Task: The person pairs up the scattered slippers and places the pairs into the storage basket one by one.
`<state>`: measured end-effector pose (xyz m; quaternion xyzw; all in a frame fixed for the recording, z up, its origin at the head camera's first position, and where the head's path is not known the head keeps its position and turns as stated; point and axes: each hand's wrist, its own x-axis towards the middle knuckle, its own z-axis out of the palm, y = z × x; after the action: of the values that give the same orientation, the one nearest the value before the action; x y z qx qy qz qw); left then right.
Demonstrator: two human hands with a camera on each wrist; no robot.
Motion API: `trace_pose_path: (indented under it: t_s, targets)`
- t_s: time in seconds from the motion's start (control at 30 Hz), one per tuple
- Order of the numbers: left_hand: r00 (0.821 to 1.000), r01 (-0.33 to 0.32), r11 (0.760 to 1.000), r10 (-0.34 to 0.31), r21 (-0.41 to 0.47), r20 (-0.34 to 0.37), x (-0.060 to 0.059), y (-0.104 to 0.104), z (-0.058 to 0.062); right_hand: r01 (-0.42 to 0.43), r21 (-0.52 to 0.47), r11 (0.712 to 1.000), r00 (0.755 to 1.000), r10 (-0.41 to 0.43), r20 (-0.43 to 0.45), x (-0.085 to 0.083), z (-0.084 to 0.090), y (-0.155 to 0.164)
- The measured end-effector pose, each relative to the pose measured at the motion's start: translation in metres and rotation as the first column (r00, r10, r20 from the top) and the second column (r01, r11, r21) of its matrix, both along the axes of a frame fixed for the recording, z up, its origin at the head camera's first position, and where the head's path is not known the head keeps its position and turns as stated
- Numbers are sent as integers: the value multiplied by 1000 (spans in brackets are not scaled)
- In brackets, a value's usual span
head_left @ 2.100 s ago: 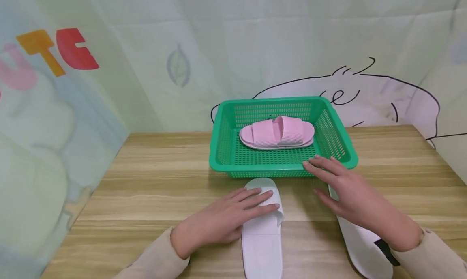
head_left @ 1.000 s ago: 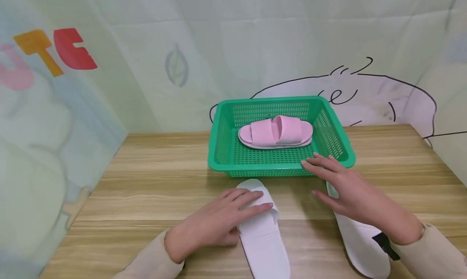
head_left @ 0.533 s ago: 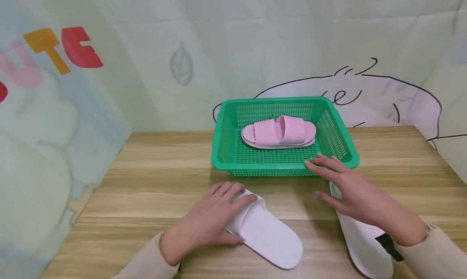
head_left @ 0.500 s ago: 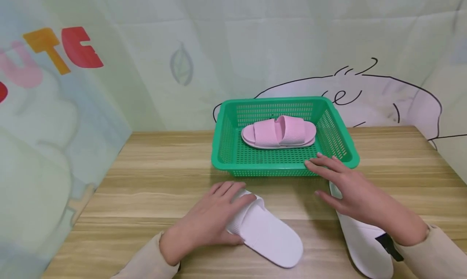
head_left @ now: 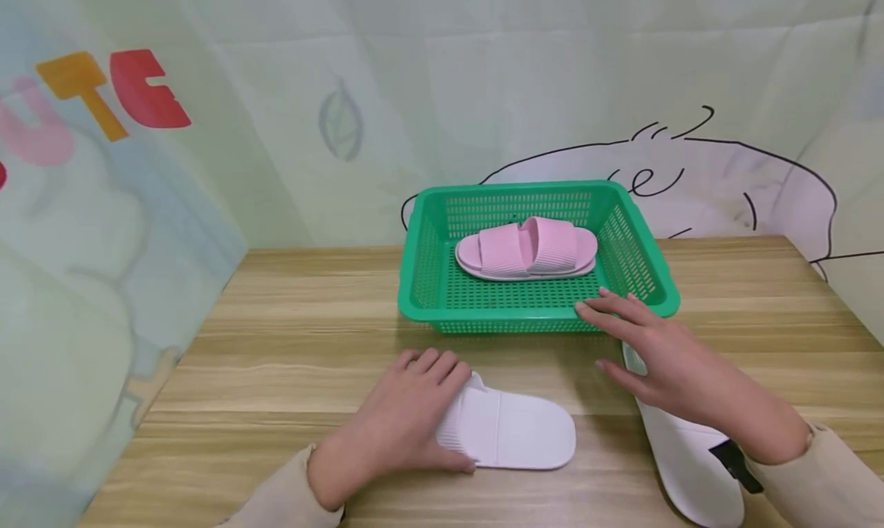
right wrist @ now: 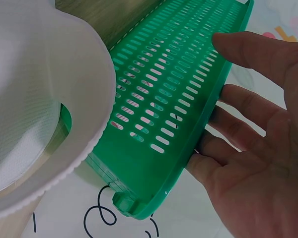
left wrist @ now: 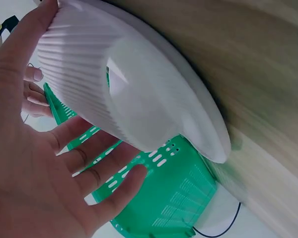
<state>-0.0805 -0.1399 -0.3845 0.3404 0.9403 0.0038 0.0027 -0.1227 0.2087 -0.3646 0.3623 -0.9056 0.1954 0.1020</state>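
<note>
My left hand [head_left: 404,409] spans the strap end of a white slide slipper [head_left: 518,430], thumb along the near edge and fingers over the far side. The slipper lies crosswise on the table, its heel pointing right; the hand covers its toe. Close by in the left wrist view, the ribbed strap [left wrist: 79,59] meets the thumb. My right hand [head_left: 656,359] has its fingers extended, fingertips at the front rim of a green plastic basket [head_left: 511,314]. Below that hand lies a second white slipper [head_left: 691,459], partly hidden by the hand and forearm.
Inside the basket sits a pair of pink slippers [head_left: 525,250], side by side with their straps up. The wooden table [head_left: 311,313] ends against a printed cloth backdrop [head_left: 442,90] behind the basket. A black wrist strap [head_left: 736,465] shows near the right cuff.
The left hand has turned the white slipper from lengthwise to crosswise, its heel swinging right. Its fingers have moved over the toe end. My right hand has stayed at the basket rim.
</note>
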Motion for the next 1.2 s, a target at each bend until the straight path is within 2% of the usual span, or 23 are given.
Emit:
trace_pose_path:
  t_s: [0.43,0.73,1.0,1.2]
  targets:
    - [999,-15,1000,16,5,-47,5,6,-1,5,4,1000,1000,-5,14,1,2,-2]
    - [999,-17,1000,17,16,-50,9,3,-3,-2,-1,1000,1000,2,19,1,1,-4]
    - [997,-5,1000,4,-16,-71,9,6,-3,-52,44,998,999,52,-5,-3,3,2]
    - [996,9,999,-13,-44,-88,8,9,-2,-109,30,994,984,112,-136,0,1,10]
